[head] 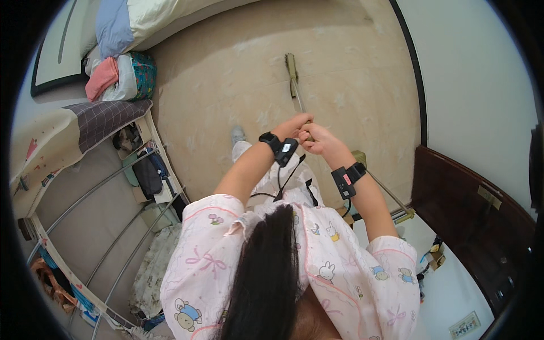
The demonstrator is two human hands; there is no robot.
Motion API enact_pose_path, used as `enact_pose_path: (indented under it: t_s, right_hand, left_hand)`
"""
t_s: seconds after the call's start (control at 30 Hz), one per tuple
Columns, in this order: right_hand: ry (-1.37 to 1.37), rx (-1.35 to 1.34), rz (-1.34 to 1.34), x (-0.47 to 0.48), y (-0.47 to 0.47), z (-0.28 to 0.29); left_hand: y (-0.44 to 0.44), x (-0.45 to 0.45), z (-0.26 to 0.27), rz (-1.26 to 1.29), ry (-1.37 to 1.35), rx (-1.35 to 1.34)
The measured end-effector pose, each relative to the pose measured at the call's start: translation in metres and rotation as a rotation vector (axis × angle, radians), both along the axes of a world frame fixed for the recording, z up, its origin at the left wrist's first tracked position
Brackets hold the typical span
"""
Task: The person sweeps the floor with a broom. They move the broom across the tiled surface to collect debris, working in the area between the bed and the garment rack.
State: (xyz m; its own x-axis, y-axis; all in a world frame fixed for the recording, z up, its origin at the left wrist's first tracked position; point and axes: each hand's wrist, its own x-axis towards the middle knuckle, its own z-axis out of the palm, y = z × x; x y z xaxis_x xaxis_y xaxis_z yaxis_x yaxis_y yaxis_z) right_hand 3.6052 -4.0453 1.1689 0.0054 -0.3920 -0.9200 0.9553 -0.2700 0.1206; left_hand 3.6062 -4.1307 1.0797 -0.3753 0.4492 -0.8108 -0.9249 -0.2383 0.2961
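Observation:
A broom with a greenish-yellow head point(292, 75) reaches out over the tiled floor, its bristles edging the head. Its thin metal handle point(300, 101) runs back towards me into both fists. My left hand point(296, 126) is wrapped around the handle, slightly farther along it. Right beside it, my right hand point(315, 138) closes around the handle's upper part, and the two hands touch or overlap. Each wrist wears a black strapped device with a cable. Behind my right forearm, partly hidden, is what looks like a long-handled dustpan point(359, 157) of similar colour.
A bed point(170, 21) stands at the upper left, with a patterned bag point(144, 75) and pink cloth point(103, 78) near it. Along the left is a metal-framed rack point(100, 182) with clothes. A dark wooden door point(463, 212) and white wall point(471, 80) bound the right. My shoe point(238, 134) is on the floor.

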Motion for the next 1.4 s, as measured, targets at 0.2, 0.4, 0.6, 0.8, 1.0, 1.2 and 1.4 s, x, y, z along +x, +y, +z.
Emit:
enact_pose_path:
  t_s: [0.2,0.4,0.6,0.8,1.0,1.2,1.4]
  right_hand:
    - [0.0,-0.181,-0.013,-0.033,-0.009,0.023]
    - [-0.136,-0.398,-0.073,-0.089,-0.04,0.007]
    - [-0.197,-0.447,-0.146,-0.159,-0.066,-0.033]
    - [-0.15,-0.334,-0.306,-0.21,-0.031,-0.07]
    - [-0.158,-0.088,-0.492,-0.258,0.051,-0.039]
    - [-0.06,-0.008,-0.46,-0.283,0.057,0.009]
    - [-0.106,-0.249,-0.423,-0.28,0.071,0.028]
  left_hand:
    - [-0.026,-0.031,0.029,0.104,0.09,-0.046]
    - [-0.072,-0.075,0.015,0.302,-0.042,-0.187]
    - [-0.105,-0.144,-0.006,0.243,-0.046,-0.197]
    - [-0.072,-0.219,-0.062,0.041,-0.059,-0.154]
    - [0.032,-0.286,-0.025,-0.189,-0.05,0.012]
    - [0.059,-0.311,0.0,-0.181,0.062,0.092]
    - [0.065,-0.311,0.036,-0.099,0.111,-0.037]
